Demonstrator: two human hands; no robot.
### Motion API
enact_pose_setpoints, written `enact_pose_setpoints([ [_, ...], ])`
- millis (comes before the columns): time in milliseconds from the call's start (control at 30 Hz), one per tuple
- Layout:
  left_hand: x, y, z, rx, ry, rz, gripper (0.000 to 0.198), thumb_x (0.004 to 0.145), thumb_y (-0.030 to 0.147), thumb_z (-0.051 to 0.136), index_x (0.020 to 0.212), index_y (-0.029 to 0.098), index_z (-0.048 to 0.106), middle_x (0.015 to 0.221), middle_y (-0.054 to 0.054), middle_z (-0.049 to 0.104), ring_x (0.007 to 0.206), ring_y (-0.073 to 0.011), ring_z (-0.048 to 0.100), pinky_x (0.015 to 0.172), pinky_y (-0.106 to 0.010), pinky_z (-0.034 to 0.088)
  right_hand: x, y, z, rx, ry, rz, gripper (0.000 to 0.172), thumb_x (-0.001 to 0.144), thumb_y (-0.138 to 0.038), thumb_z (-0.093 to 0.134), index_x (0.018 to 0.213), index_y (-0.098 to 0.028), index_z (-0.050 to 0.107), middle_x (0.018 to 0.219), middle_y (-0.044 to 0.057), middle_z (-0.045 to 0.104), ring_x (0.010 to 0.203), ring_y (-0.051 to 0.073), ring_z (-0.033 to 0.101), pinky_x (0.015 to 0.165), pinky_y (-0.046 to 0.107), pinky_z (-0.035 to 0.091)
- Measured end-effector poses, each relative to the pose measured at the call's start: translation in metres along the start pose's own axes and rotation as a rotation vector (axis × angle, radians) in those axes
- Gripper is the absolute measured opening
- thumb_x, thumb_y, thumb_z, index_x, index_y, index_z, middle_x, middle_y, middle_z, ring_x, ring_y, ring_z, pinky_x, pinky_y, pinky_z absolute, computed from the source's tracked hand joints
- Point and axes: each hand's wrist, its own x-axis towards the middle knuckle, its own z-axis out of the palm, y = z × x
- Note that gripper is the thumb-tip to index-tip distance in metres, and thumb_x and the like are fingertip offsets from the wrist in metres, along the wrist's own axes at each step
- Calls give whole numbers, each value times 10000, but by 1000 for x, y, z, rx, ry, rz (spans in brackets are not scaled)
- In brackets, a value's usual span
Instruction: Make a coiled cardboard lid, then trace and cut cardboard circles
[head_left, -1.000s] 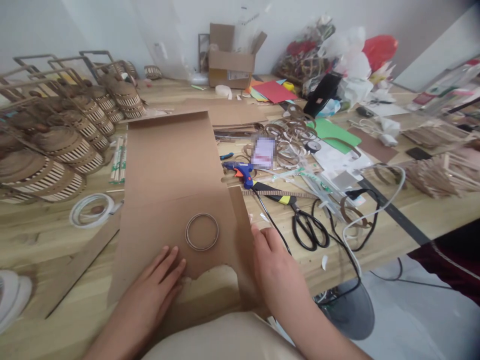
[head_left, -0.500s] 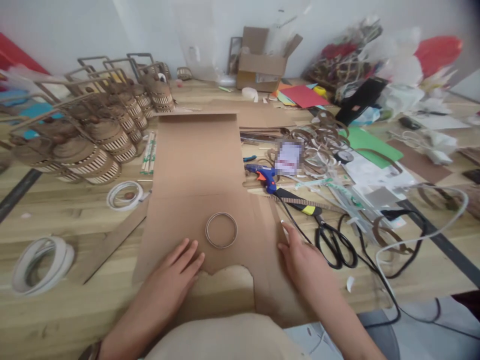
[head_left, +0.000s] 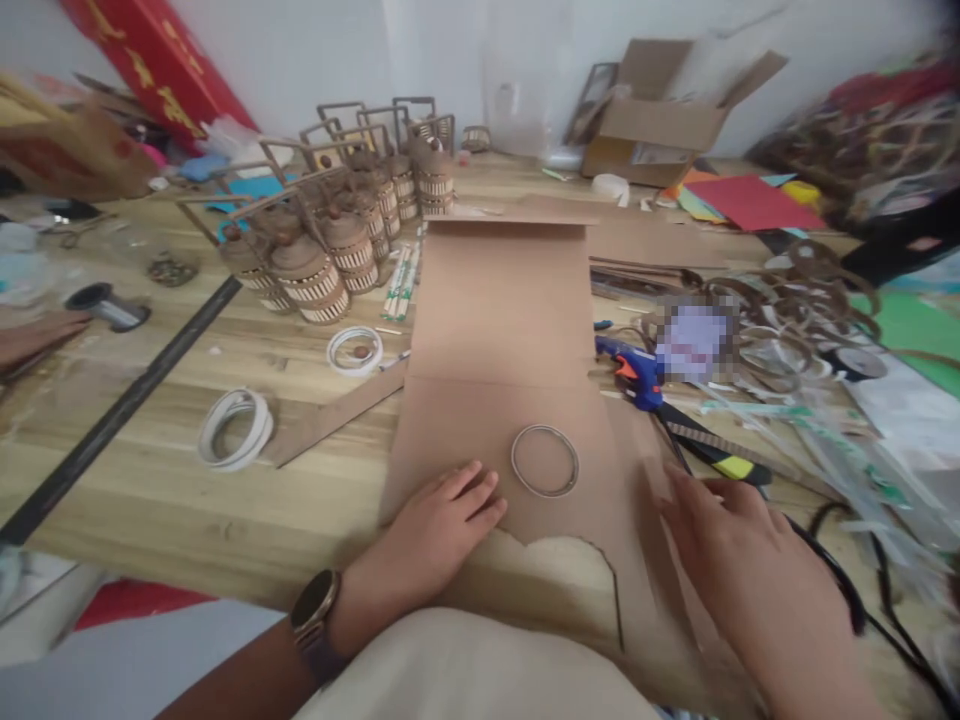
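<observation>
Cluttered table (head_left: pixel 322 515), pale wall (head_left: pixel 322 50) — cardboard (head_left: pixel 499 345) under hands (head_left: pixel 439 525)

Head-worn view, forward and downward, worktop (head_left: pixel 300 510) near

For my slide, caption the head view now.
Left hand rests on brown cardboard near a thin ring, right hand at the cardboard's edge, blue glue gun beyond.

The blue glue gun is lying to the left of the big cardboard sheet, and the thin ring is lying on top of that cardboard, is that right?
Not quite: the blue glue gun is lying to the right of the big cardboard sheet, as the head view shows. The thin ring is lying on top of that cardboard.
</observation>
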Motion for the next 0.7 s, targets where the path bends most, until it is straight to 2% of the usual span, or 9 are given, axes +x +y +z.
enact_pose_setpoints([
  [67,-1,2,-1,-12,8,-19,425,1001,104,407,1397,181,540,1514,-121,494,1452,-286,380,1121,-462,427,13,-26,-1,189,86,-151,512,962,-446,430,1372,-156,532,1242,229,624,1094,394,637,860,523,538],
  [133,-3,3,-2,-13,9,-26,429,1017,109,373,1411,188,522,1534,-100,472,1465,-270,357,1142,-454,404,26,-51,7,362,44,-278,610,940,-473,500,1466,-177,413,1436,209,507,1265,375,543,966,520,505],
  [233,-16,0,-6,-33,3,-36,404,1025,144,380,1396,191,534,1526,-68,492,1458,-269,367,1161,-450,381,37,-72,28,451,-9,-327,657,923,-443,544,1488,-151,377,1430,215,516,1289,375,517,1009,543,475],
  [333,-42,-9,-5,-29,38,-196,368,1002,243,492,1357,190,572,1505,-94,517,1445,-311,386,1147,-493,393,39,-71,47,508,10,-313,659,925,-442,547,1495,-162,371,1372,207,556,1272,357,527,1035,558,452],
  [400,-60,-16,-2,-3,97,-355,399,979,289,543,1356,162,568,1528,-149,473,1440,-336,390,1130,-509,411,38,-65,51,535,14,-305,676,922,-463,554,1502,-174,362,1376,200,545,1265,347,534,1031,549,459],
  [467,-72,-21,4,-19,154,-455,410,982,291,529,1366,148,551,1525,-180,467,1402,-324,452,1113,-498,438,38,-60,51,547,5,-302,684,915,-474,563,1498,-176,369,1379,197,538,1270,344,531,1037,541,459],
  [567,-76,-23,11,-97,227,-512,410,996,240,474,1400,177,509,1486,-162,522,1344,-279,531,1090,-473,472,40,-57,47,552,-22,-281,672,906,-471,575,1483,-181,391,1375,193,537,1283,345,525,1058,539,442],
  [700,-69,-20,15,-150,279,-512,412,993,222,459,1402,174,486,1411,-150,600,1296,-268,579,1060,-465,502,42,-66,42,563,-16,-228,662,890,-449,601,1470,-192,414,1344,189,557,1254,354,544,1046,546,447],
])
